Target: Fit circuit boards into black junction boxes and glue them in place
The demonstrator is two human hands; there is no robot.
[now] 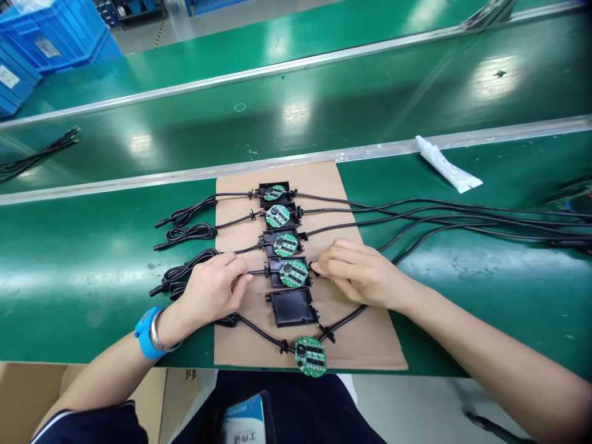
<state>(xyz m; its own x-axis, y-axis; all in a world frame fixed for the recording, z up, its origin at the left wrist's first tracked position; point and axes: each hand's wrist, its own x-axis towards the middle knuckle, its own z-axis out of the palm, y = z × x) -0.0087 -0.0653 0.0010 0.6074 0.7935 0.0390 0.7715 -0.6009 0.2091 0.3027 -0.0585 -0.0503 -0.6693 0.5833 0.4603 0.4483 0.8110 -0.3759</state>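
My left hand (217, 283) pinches the black cable on the left of a round green circuit board (294, 274), which lies over the fourth black plastic case from the back. On that board's other side, my right hand (358, 271) is closed on the black cable by the case's right edge; its fingertips partly hide it. Three cases farther back each carry a round board, such as the third board (285, 245). Nearest me, a bare black case (294, 308) lies open. A loose round board (311, 356) with cables on both sides rests at the cardboard's front edge.
Under the cases lies a brown cardboard sheet (370, 351) on the green bench. Coiled cables (192, 232) lie to the left, and long cables (462, 217) run off right. A white tube (448, 165) sits back right. Blue crates (55, 37) stand far left.
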